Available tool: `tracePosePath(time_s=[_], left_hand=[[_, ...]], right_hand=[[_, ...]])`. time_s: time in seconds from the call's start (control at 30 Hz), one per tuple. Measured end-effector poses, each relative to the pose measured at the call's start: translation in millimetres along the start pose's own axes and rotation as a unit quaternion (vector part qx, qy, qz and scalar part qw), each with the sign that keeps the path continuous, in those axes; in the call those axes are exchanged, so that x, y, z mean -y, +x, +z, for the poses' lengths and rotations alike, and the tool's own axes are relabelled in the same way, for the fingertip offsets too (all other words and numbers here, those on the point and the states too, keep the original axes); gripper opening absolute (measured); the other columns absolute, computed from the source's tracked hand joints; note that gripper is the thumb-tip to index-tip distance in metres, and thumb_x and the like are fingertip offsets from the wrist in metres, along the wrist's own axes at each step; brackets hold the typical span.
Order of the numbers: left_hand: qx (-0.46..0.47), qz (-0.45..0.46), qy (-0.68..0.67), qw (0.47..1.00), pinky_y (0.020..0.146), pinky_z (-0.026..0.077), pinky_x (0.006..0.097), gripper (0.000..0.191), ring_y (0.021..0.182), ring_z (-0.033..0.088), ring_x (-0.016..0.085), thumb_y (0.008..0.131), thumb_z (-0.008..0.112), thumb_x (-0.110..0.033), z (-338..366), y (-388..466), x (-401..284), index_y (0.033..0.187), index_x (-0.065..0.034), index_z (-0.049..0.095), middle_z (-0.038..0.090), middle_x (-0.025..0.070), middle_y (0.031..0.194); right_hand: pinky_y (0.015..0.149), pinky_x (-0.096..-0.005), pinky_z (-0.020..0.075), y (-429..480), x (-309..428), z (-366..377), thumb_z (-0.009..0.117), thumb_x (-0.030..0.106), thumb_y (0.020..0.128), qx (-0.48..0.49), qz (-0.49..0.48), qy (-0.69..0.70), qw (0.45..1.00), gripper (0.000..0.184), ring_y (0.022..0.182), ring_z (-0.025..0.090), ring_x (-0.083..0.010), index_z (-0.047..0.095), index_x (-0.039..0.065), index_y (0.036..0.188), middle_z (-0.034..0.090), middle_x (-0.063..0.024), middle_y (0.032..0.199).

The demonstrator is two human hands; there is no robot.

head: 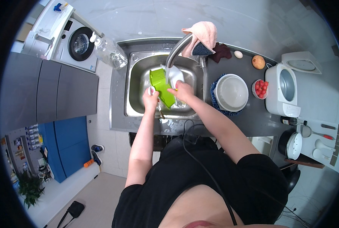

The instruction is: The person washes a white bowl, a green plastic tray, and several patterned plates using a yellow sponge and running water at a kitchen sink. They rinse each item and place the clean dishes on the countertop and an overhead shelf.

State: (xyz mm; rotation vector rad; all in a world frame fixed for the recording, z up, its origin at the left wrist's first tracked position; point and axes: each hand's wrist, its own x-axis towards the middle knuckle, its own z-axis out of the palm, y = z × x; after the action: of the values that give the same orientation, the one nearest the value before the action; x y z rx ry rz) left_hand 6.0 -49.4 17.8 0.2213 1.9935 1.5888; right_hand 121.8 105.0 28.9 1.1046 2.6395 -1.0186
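Note:
Over the steel sink (135, 94), my left hand (151, 100) grips a slim utensil with a white rounded end (151, 90) that bears a pink mark. A brownish handle tip (162, 116) shows below that hand. My right hand (184, 91) has its fingers curled around a small yellow item (183, 102), mostly hidden; I cannot tell what it is. Between the hands lies a bright green plastic piece (161, 85) with a slotted end, tilted in the sink. Behind it is a white plastic piece (175, 74), partly covered. Water runs from the faucet (175, 52) onto the green piece.
A pink towel (203, 31) hangs over the faucet. A clear pump bottle (111, 54) stands left of the sink. To the right are white bowls (232, 92), a bowl of cherry tomatoes (261, 89), an egg (238, 54) and an open white rice cooker (275, 91).

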Motion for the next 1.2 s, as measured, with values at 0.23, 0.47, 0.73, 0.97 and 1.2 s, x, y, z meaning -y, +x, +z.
tracePosePath(time_s=[0.23,0.47,0.73,0.97,1.2], left_hand=[[-0.041,-0.042,-0.180,0.982,0.045,0.044,0.0257,0.007,0.051,0.052,0.012,0.089,0.063,-0.003,-24.0,8.5,20.5,0.089,-0.0030,0.056,0.057,0.0032,0.073],[-0.025,-0.062,-0.272,0.960,0.046,0.045,0.0261,0.007,0.053,0.051,0.012,0.093,0.062,-0.004,-33.8,23.4,15.6,0.092,-0.0048,0.055,0.057,0.0037,0.075],[-0.045,-0.038,-0.193,0.979,0.044,0.042,0.0238,0.008,0.056,0.053,0.010,0.092,0.064,-0.007,-58.5,34.4,-14.5,0.094,-0.0054,0.057,0.060,0.0026,0.079],[-0.081,0.029,-0.211,0.974,0.044,0.042,0.0237,0.006,0.053,0.052,0.010,0.092,0.063,-0.006,-108.3,28.0,-84.4,0.094,-0.0039,0.057,0.060,0.0036,0.077],[-0.090,0.068,-0.235,0.965,0.045,0.041,0.0236,0.008,0.054,0.050,0.010,0.092,0.064,-0.006,-118.5,5.5,-140.0,0.093,-0.0059,0.056,0.058,0.0023,0.078]], right_hand=[[0.073,-0.0484,0.0525,2.4,-6.6,-9.6,0.061,0.030,0.087,-0.081,-0.006,-0.038,0.996,0.022,0.085,0.067,-0.0355,0.062,0.008,0.092,0.069,-0.0149,0.088],[0.072,-0.0501,0.0506,-1.5,-14.5,-28.5,0.059,0.029,0.088,-0.147,-0.010,0.026,0.989,0.025,0.081,0.064,-0.0390,0.060,0.005,0.086,0.066,-0.0184,0.085],[0.074,-0.0424,0.0525,-5.7,-44.7,-35.0,0.065,0.027,0.081,-0.133,-0.007,0.122,0.983,0.029,0.083,0.066,-0.0362,0.065,0.003,0.097,0.068,-0.0190,0.087],[0.074,-0.0325,0.0520,10.8,-71.7,-0.6,0.068,0.012,0.078,-0.124,0.105,0.478,0.863,0.024,0.079,0.068,-0.0197,0.069,0.001,0.100,0.071,-0.0085,0.088],[0.081,-0.0351,0.0507,9.1,-94.6,34.0,0.059,0.002,0.070,-0.084,0.239,0.676,0.692,0.037,0.093,0.062,-0.0243,0.061,0.000,0.107,0.064,-0.0115,0.100]])
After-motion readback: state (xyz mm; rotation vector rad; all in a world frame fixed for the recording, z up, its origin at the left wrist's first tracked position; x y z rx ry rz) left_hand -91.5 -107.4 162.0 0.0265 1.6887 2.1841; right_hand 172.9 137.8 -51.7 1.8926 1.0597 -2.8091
